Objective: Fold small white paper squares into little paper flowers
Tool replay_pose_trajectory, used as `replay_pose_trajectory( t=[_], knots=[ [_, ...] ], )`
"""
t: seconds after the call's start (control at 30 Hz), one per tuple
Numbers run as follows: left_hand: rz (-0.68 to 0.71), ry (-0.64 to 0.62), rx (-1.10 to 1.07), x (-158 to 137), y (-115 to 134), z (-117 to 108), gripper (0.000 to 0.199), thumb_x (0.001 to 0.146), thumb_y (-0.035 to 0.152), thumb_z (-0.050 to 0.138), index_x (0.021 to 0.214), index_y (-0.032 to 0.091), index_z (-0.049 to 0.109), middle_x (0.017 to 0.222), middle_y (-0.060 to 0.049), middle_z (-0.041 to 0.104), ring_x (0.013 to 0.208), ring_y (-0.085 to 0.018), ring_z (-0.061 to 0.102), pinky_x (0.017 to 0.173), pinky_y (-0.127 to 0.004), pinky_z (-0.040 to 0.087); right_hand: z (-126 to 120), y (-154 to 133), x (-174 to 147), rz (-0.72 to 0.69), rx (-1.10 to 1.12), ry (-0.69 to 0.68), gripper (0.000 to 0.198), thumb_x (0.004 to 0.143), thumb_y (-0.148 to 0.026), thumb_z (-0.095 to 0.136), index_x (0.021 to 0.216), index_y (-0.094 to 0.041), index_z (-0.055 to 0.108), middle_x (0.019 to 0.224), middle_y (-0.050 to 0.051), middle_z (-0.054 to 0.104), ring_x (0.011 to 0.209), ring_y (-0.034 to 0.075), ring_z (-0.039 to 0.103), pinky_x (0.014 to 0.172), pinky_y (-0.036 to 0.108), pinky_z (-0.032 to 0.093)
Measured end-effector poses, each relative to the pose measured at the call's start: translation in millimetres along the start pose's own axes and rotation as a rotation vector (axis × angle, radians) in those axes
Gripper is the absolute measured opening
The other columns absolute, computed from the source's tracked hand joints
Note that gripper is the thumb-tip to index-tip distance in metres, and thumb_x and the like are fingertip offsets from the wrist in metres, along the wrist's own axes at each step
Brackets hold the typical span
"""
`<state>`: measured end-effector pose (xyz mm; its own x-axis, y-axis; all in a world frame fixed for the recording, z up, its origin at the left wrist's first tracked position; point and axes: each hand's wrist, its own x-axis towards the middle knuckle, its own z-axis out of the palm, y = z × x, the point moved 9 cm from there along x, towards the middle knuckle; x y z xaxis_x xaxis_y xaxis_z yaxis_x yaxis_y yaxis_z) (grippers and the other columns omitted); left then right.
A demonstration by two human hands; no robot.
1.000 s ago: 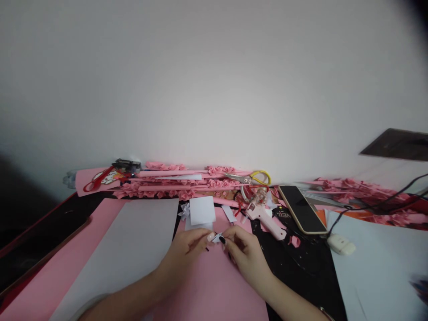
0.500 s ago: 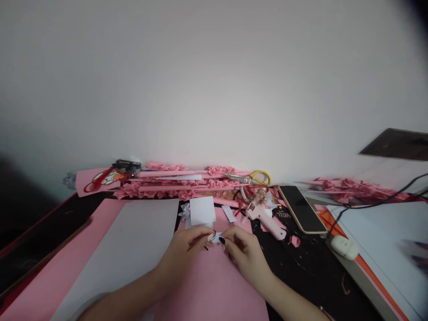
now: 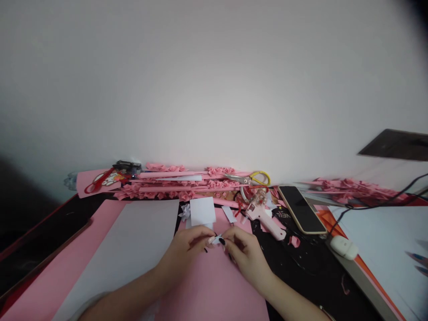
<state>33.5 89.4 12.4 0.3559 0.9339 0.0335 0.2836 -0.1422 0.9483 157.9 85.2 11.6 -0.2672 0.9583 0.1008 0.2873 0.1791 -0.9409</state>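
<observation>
Between my two hands is a small folded piece of white paper [image 3: 217,239], pinched at its edges above a pink sheet [image 3: 214,285]. My left hand [image 3: 183,247] is closed on its left side, thumb and forefinger together. From the other side my right hand [image 3: 246,250] pinches the same piece, dark nails showing. Just beyond the fingers lie a square of white paper [image 3: 202,211], a narrow white paper strip [image 3: 229,214] and a small white folded paper flower [image 3: 184,212]. Parts of the held paper are hidden by the fingertips.
A pink glue gun [image 3: 267,218] lies to the right, near a phone [image 3: 302,209] and a white earbud case [image 3: 344,247]. Yellow-handled scissors [image 3: 249,179] rest by the pink paper flowers [image 3: 187,195] along the wall. A large white sheet [image 3: 130,249] covers the left.
The small white paper has turned slightly between my fingertips. Both hands stay in nearly the same place, still pinching it.
</observation>
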Motion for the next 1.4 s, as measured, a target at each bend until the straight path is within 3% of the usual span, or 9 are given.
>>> replay_pose_trajectory(
  t=[0.2,0.4,0.63,0.87,1.03,1.23,1.4],
  knots=[
    [-0.004,-0.034,-0.045,-0.9,-0.4,7.6,0.013,0.080,0.023,0.050,0.087,0.019,0.060,0.081,-0.002,0.064,0.074,-0.016,0.060,0.066,-0.023,0.045,0.5,0.7,0.5,0.012,0.020,0.015,0.010,0.080,-0.016,0.050,0.074,-0.017,0.058,0.055,-0.003,0.050,0.045,0.009,0.041,0.043,0.019,0.032],
    [0.004,-0.059,-0.183,-1.7,-0.9,13.3,0.005,0.077,0.019,0.053,0.081,0.020,0.055,0.107,-0.006,0.060,0.093,-0.018,0.060,0.079,-0.028,0.047,5.8,3.6,1.6,0.052,0.126,-0.018,0.007,0.077,-0.019,0.054,0.073,-0.016,0.058,0.053,-0.003,0.054,0.043,0.009,0.048,0.045,0.020,0.038],
    [0.087,0.001,-0.066,-1.4,5.6,4.0,0.007,0.077,0.016,0.053,0.075,0.018,0.059,0.083,-0.003,0.061,0.079,-0.016,0.059,0.073,-0.026,0.046,8.1,0.1,0.1,0.007,0.097,-0.049,0.014,0.083,-0.021,0.049,0.073,-0.015,0.058,0.057,-0.001,0.056,0.048,0.010,0.050,0.047,0.021,0.039],
    [-0.022,0.061,-0.080,-1.9,-6.3,-0.3,0.005,0.074,0.016,0.057,0.071,0.018,0.054,0.070,0.000,0.060,0.069,-0.015,0.057,0.064,-0.024,0.044,11.6,2.1,0.1,0.017,0.074,-0.081,0.010,0.082,-0.018,0.050,0.076,-0.014,0.057,0.059,-0.001,0.056,0.047,0.009,0.048,0.046,0.020,0.038],
    [-0.075,0.047,-0.163,-1.5,-8.8,2.1,0.011,0.072,0.011,0.056,0.075,0.019,0.048,0.068,0.004,0.057,0.069,-0.013,0.056,0.064,-0.022,0.041,13.6,4.0,-0.8,0.032,0.085,-0.103,0.015,0.082,-0.014,0.046,0.070,-0.014,0.055,0.054,-0.002,0.054,0.045,0.009,0.047,0.045,0.019,0.036],
    [-0.033,0.001,-0.165,0.4,-5.7,6.2,0.011,0.071,0.011,0.055,0.067,0.018,0.047,0.062,0.006,0.046,0.060,-0.010,0.047,0.057,-0.019,0.035,15.8,2.9,-2.4,0.008,0.087,-0.140,0.016,0.083,-0.013,0.046,0.069,-0.015,0.054,0.054,-0.002,0.052,0.045,0.008,0.045,0.043,0.018,0.034],
    [-0.027,-0.019,-0.145,2.2,-10.7,7.3,0.009,0.073,0.012,0.054,0.080,0.017,0.055,0.068,0.003,0.055,0.068,-0.012,0.054,0.063,-0.022,0.039,13.0,5.2,-1.0,0.008,0.085,-0.102,0.015,0.083,-0.016,0.047,0.070,-0.014,0.055,0.056,-0.001,0.053,0.046,0.009,0.047,0.046,0.020,0.036]
  ],
)
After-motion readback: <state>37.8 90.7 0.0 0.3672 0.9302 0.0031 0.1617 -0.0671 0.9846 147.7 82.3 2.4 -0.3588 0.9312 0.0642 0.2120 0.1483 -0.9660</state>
